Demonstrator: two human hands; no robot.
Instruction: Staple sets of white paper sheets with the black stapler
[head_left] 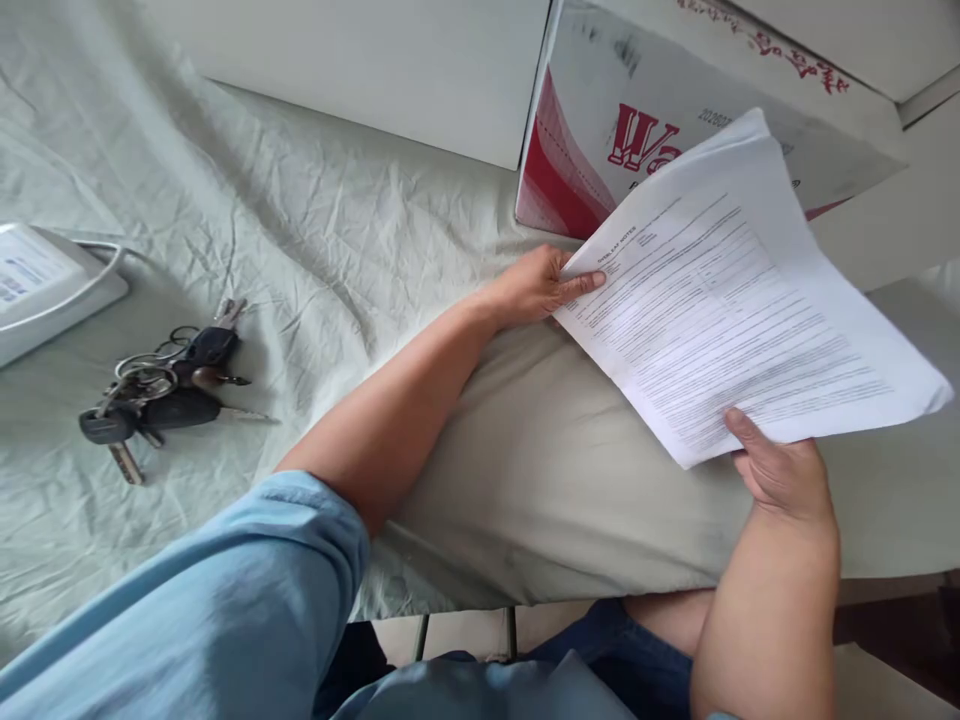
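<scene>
A sheaf of printed white paper sheets (735, 300) is held tilted above a pale green cloth-covered table (540, 470). My left hand (536, 288) grips the sheaf's upper left corner, thumb lying on the top page. My right hand (780, 470) holds the lower edge, thumb on top and fingers hidden beneath. The pages carry dense small text under a short heading. My left forearm, in a rolled-up light blue sleeve, stretches across the table.
A bunch of keys with black fobs (161, 385) lies on the crumpled cloth at left. A white device with a cable (45, 285) sits at the far left edge. A red-and-white cardboard box (637, 130) stands behind the papers beside a white panel (375, 60).
</scene>
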